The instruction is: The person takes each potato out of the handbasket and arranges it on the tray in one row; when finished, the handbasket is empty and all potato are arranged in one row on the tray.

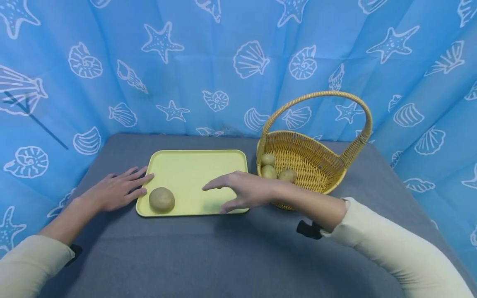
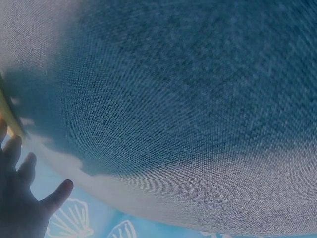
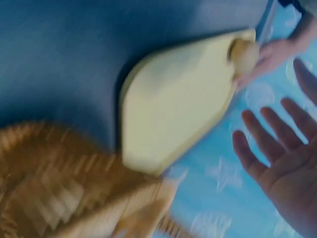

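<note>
A yellow tray [image 1: 193,171] lies on the table with one round brown potato [image 1: 162,200] at its near left corner. My left hand [image 1: 116,191] is at the tray's left edge, its spread fingertips over the rim close beside that potato. Above the right part of the tray is my right hand [image 1: 246,189], palm empty, with fingers and thumb held apart. The right wrist view also shows this hand [image 3: 292,173] with nothing in it. To the right stands a wicker basket [image 1: 302,155] with a tall handle; potatoes [image 1: 287,176] sit in its left side, partly hidden by my right hand and forearm.
Grey cloth [image 1: 179,256] covers the table. Behind and around it hangs a blue curtain [image 1: 208,70] with white shells and starfish. The basket's arched handle [image 1: 324,94] rises high behind my right forearm.
</note>
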`<state>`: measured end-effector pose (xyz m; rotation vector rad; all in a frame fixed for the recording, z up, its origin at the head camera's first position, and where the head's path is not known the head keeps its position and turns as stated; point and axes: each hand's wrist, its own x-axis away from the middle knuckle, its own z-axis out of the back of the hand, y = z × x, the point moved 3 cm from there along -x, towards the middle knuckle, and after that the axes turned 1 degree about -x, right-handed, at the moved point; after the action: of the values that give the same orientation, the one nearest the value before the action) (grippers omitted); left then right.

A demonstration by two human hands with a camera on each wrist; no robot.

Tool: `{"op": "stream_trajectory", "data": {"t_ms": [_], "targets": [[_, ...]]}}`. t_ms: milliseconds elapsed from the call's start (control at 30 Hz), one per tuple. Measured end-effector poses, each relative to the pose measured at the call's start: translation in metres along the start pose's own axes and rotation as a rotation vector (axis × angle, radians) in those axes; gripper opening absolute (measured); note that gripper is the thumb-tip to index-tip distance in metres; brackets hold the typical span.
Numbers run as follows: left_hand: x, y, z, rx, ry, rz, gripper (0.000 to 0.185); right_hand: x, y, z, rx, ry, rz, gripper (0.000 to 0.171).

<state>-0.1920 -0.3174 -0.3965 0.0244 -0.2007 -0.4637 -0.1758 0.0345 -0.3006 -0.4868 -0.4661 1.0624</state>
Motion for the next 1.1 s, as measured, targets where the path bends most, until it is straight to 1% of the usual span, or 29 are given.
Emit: {"op": "stream_trajectory", "data": {"t_ms": [133,233,367,467,533,600,700,767,900,1100], "targets": [[-0.001,0.0,-0.001,0.009,-0.007,0.005,0.063,0.035,0.015,0.024,-0.042,-0.019,-0.044,0.07],[0.0,0.0,-0.002,0.014,-0.011,0.007,0.063,0.058,0.03,0.043,-0.068,-0.022,-0.107,0.077],[0.001,-0.001,-0.001,0.016,-0.007,0.002,0.063,0.084,0.057,0.066,-0.12,-0.056,-0.211,0.086],[0.001,-0.002,0.0,0.014,-0.004,-0.007,0.062,0.101,0.082,0.079,-0.169,-0.098,-0.271,0.09],[0.001,-0.001,0.001,0.013,-0.004,-0.011,0.062,0.11,0.099,0.084,-0.2,-0.119,-0.31,0.091],[0.001,-0.001,0.001,0.013,-0.006,-0.014,0.062,0.119,0.113,0.086,-0.25,-0.142,-0.371,0.091],[0.001,0.0,-0.001,0.016,-0.009,-0.012,0.062,0.128,0.129,0.087,-0.317,-0.177,-0.456,0.089],[0.001,-0.001,-0.001,0.016,-0.011,-0.01,0.062,0.131,0.137,0.087,-0.342,-0.203,-0.501,0.09],[0.001,0.0,-0.001,0.019,-0.015,-0.003,0.063,0.133,0.148,0.087,-0.404,-0.249,-0.564,0.091],[-0.001,0.002,0.001,0.012,-0.024,0.008,0.063,0.129,0.159,0.083,-0.558,-0.308,-0.654,0.088]]}}
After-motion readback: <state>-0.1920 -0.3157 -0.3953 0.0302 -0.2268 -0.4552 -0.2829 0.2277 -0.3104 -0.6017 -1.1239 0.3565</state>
